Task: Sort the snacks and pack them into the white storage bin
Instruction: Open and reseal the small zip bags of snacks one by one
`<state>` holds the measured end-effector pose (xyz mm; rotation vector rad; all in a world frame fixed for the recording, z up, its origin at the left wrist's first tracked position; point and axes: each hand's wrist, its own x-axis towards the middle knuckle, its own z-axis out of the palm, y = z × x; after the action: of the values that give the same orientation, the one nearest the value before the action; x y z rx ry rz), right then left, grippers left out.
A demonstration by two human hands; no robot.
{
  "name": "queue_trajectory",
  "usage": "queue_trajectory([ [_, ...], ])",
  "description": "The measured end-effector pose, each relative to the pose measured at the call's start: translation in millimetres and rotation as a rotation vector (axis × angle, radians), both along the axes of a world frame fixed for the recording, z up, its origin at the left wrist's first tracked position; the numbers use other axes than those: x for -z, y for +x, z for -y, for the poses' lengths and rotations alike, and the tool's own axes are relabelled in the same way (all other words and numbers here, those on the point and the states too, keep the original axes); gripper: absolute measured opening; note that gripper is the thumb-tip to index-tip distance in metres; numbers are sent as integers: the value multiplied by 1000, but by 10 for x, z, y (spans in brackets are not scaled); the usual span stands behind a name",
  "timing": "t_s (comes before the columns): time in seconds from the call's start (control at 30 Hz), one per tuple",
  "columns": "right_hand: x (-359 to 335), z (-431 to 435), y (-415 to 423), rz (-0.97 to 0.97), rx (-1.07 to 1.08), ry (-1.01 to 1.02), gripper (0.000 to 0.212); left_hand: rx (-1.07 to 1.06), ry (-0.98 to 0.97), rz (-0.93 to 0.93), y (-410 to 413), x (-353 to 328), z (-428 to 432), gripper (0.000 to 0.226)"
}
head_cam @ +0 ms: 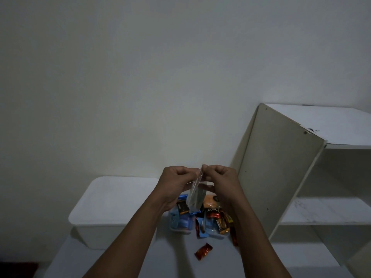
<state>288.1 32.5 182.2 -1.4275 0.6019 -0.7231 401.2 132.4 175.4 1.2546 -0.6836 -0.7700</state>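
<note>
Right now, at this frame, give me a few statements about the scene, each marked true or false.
1. The left hand and the right hand both pinch a clear bag by its top. True.
2. The white bin stands right of the snack pile. False: it stands to the left.
3. One red-wrapped snack lies apart from the pile, nearer the camera. True.
4. The clear bag lies flat on the table. False: it hangs from the hands above the pile.

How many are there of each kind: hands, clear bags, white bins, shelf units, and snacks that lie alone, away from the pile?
2 hands: left hand, right hand
1 clear bag
1 white bin
1 shelf unit
1 red snack lying alone
Total: 6
</note>
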Motion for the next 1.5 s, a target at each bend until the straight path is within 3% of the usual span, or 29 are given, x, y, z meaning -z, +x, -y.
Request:
queue_trajectory([
  [0.13,3,-27,13,-10,47,-27,23,-35,37,22,-43,-30,-1,10],
  [0.27,-6,-26,52,-7,96,-53,24,-83,123,355,-37,-86,-19,10],
  [0.33,-4,-40,71,5,108,-57,24,-37,166,405,-9,-117,-27,10],
  [0.63,27,-42,63,-16,81,-76,12,-37,158,215,5,-60,-45,10],
  [0.97,32,7,38,-179,-21,-141,5,-41,121,39,-2,-29,-30,12],
  [1.2,75,-12,12,-167,-24,-118,20,-49,94,-26,-2,-12,7,25],
  [1.5,86,-66,-9,-181,-29,-136,24,-101,79,-41,1,10,-2,28],
])
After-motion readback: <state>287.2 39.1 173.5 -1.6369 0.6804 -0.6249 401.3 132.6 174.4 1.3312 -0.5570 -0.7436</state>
